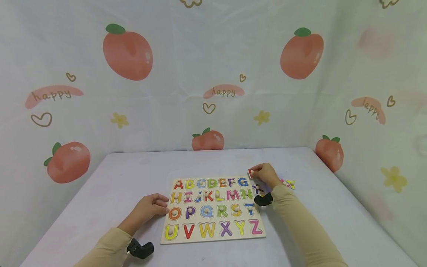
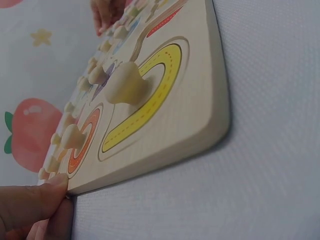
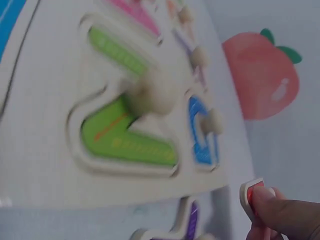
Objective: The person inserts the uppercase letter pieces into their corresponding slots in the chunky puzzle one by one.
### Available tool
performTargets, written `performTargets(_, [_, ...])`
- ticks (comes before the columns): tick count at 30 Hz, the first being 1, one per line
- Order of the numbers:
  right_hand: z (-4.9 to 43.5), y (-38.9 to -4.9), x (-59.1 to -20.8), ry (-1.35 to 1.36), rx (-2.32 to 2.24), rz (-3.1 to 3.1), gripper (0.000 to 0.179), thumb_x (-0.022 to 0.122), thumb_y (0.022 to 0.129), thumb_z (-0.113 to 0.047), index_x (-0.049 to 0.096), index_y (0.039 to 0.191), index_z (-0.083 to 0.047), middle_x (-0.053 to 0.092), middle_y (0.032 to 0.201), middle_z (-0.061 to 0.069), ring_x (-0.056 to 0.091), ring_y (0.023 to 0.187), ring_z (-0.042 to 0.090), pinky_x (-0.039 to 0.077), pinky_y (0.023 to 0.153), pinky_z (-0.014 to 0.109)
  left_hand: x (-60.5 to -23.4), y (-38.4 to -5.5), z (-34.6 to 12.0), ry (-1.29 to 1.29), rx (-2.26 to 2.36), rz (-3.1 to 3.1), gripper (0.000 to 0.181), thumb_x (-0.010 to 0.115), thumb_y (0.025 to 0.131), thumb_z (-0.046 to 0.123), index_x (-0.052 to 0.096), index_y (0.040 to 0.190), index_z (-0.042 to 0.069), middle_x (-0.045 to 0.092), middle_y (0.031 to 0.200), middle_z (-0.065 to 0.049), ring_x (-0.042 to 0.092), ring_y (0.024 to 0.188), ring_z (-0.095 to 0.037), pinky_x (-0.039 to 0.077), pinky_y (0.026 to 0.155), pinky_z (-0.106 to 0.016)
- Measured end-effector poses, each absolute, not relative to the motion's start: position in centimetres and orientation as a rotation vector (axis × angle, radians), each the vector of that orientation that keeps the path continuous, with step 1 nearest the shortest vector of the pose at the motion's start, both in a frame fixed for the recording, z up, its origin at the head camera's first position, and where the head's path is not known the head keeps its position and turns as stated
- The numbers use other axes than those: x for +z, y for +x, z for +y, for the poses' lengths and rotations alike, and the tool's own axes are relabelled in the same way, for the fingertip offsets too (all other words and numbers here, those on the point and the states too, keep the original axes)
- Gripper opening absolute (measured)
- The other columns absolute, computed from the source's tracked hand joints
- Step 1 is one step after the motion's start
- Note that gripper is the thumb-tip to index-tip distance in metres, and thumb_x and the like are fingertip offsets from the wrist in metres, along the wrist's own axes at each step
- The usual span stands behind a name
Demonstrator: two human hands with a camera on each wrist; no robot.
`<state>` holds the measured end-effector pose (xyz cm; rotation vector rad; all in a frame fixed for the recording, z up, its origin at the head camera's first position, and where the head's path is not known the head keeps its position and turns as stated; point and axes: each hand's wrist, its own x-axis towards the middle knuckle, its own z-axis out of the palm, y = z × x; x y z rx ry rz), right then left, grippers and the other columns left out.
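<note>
A wooden alphabet puzzle board (image 1: 213, 239) lies flat on the table, with knobbed coloured letters from A to U in its recesses. The bottom-row shapes from V to Z show no knobs. Beyond the board's far right corner, my right hand (image 1: 267, 174) pinches a small red letter piece (image 3: 253, 194) between thumb and fingers; which letter it is cannot be made out. My left hand (image 1: 151, 207) rests at the board's left edge by the orange O (image 1: 174, 213), its thumb (image 2: 52, 192) touching the edge and its fingers relaxed.
A purple letter piece (image 1: 257, 189) lies beside the board's right edge, partly under my right forearm. Farther right, a yellow piece (image 1: 291, 184) and a pink one lie close together. A white fabric backdrop (image 1: 160, 111) with printed fruit stands behind the table.
</note>
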<state>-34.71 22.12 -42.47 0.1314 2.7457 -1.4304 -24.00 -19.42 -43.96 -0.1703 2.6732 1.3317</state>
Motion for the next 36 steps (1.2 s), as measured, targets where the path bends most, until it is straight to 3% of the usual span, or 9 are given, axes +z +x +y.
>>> performTargets(5, [21.1, -34.1, -40.8, 0.044, -1.496, 2.744, 0.024, 0.065, 0.091, -0.015, 0.069, 0.11, -0.001, 0.069, 0.107, 0.015, 0.059, 0.091, 0.023, 0.048, 0.083, 0.037, -43.8, -23.9, -19.5, -0.167, 1.326, 2.678, 0.041, 0.079, 0.076, 0.015, 0.064, 0.112, 0.002, 0.067, 0.089, -0.004, 0.059, 0.083, -0.017, 0.049, 0.074, -0.03])
performTargets(9, [19.0, -33.4, -39.6, -0.091, -1.519, 2.725, 0.022, 0.068, 0.09, -0.016, 0.07, 0.107, -0.003, 0.071, 0.099, 0.011, 0.062, 0.089, 0.021, 0.05, 0.085, 0.039, -43.6, -23.8, -19.5, -0.173, 1.312, 2.682, 0.04, 0.079, 0.077, 0.016, 0.064, 0.112, 0.002, 0.067, 0.089, -0.003, 0.059, 0.084, -0.017, 0.049, 0.076, -0.032])
performTargets(15, [14.2, -30.4, -38.2, -0.358, -1.497, 2.686, 0.016, 0.072, 0.086, -0.015, 0.073, 0.098, -0.005, 0.069, 0.083, 0.005, 0.065, 0.085, 0.03, 0.052, 0.08, 0.043, -43.7, -23.8, -19.5, -0.163, 1.309, 2.683, 0.041, 0.079, 0.077, 0.016, 0.064, 0.112, 0.002, 0.067, 0.089, -0.003, 0.059, 0.084, -0.017, 0.049, 0.077, -0.033])
performTargets(22, [8.8, -26.3, -38.3, -0.575, -1.362, 2.586, 0.009, 0.077, 0.082, -0.015, 0.072, 0.089, -0.011, 0.066, 0.077, -0.003, 0.057, 0.07, 0.009, 0.048, 0.066, 0.026, -43.6, -23.8, -19.4, -0.176, 1.315, 2.678, 0.041, 0.079, 0.077, 0.017, 0.064, 0.112, 0.002, 0.067, 0.089, -0.003, 0.059, 0.085, -0.017, 0.049, 0.076, -0.032])
performTargets(29, [5.5, -22.8, -39.7, -0.674, -1.266, 2.472, 0.01, 0.08, 0.078, -0.013, 0.072, 0.082, -0.016, 0.063, 0.069, -0.006, 0.054, 0.064, 0.005, 0.044, 0.06, 0.019, -43.6, -23.8, -19.4, -0.159, 1.31, 2.682, 0.041, 0.079, 0.077, 0.016, 0.064, 0.112, 0.001, 0.067, 0.088, -0.002, 0.059, 0.084, -0.016, 0.049, 0.076, -0.033])
performTargets(36, [4.3, -21.7, -41.1, -0.674, -1.203, 2.447, 0.012, 0.08, 0.076, -0.01, 0.071, 0.077, -0.017, 0.061, 0.065, -0.009, 0.052, 0.06, 0.001, 0.042, 0.059, 0.016, -43.7, -23.9, -19.4, -0.152, 1.326, 2.681, 0.041, 0.079, 0.077, 0.015, 0.064, 0.111, 0.0, 0.067, 0.088, -0.002, 0.059, 0.083, -0.016, 0.049, 0.075, -0.033])
